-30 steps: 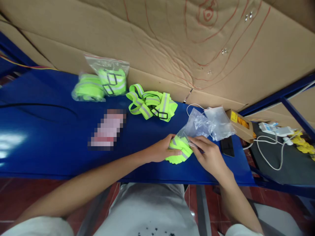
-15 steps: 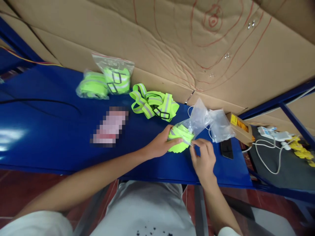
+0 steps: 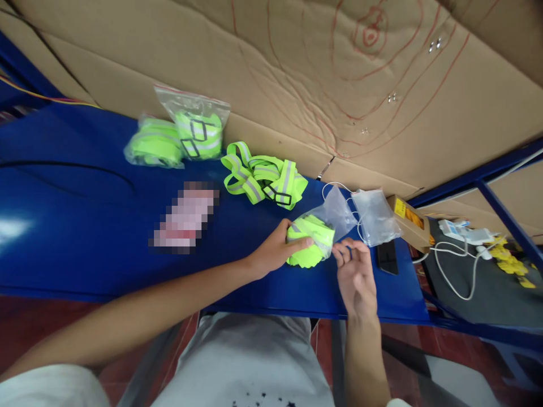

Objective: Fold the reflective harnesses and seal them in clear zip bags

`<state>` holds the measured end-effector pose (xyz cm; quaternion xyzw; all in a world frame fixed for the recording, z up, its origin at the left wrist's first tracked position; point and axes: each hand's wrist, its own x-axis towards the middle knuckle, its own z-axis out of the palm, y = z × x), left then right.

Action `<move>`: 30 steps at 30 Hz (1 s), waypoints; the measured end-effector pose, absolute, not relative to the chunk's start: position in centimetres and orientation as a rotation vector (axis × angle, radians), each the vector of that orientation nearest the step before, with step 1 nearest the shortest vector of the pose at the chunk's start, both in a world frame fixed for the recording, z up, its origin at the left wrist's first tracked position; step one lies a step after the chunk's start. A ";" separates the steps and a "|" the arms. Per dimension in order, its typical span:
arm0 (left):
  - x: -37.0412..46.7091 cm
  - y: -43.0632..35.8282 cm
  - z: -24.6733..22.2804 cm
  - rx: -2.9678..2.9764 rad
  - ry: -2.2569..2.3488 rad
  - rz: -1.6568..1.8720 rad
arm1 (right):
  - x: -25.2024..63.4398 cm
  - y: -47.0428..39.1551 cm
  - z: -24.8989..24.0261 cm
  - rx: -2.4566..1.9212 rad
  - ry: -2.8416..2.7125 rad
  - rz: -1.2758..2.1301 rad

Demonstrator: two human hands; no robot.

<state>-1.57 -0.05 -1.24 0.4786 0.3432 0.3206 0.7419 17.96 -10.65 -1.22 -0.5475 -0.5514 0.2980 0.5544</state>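
Observation:
A rolled neon-yellow reflective strap (image 3: 311, 240) sits partly inside a clear plastic bag (image 3: 339, 212), whose loose end points up and right. My left hand (image 3: 275, 249) is closed around the strap's left side, thumb across the top. Just right of the bundle, my right hand (image 3: 355, 271) is turned palm up with its fingers apart and nothing in them; its fingertips are beside the bag's edge. Behind lies a loose reflective strap (image 3: 267, 175) with black buckles.
Two bagged straps (image 3: 199, 133) rest against the cardboard wall (image 3: 271, 85). A pixelated pink item (image 3: 184, 217) lies on the blue table (image 3: 85, 237). At right are an empty plastic bag (image 3: 375, 217), a phone (image 3: 387, 258), a small carton (image 3: 409, 223) and white cables (image 3: 449, 282).
My right hand has let go of the bag's edge and turned palm up, fingers opening. The bag's loose end has sunk lower. My left hand keeps its hold on the strap.

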 end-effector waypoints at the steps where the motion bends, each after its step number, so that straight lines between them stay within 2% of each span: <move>1: -1.5 -0.1 -1.1 1.040 0.736 0.738 | 17.4 -10.7 -1.9 -1.282 -1.161 0.751; 5: -1.3 -0.7 -1.5 1.140 0.723 0.898 | 12.8 -10.5 -4.8 -1.320 -0.919 1.015; 9: -1.4 -1.4 -2.5 1.333 0.744 1.043 | 8.9 -9.3 -5.8 -1.380 -0.791 0.860; 15: -3.0 -0.3 -1.6 1.440 0.541 0.985 | 9.4 -8.7 -4.7 -1.310 -0.841 0.655; 19: -3.9 0.7 0.1 1.359 0.323 0.757 | 10.9 -9.4 -3.4 -1.283 -0.961 0.647; 22: -4.0 1.1 1.1 1.163 0.231 0.730 | 11.5 -9.3 -2.3 -1.302 -0.995 0.678; 27: -3.3 0.8 1.6 1.052 0.393 0.911 | 11.2 -8.6 -1.1 -1.292 -1.094 0.877; 30: -3.0 0.6 1.3 1.098 0.566 0.994 | 10.3 -8.0 -1.1 -1.257 -0.888 1.033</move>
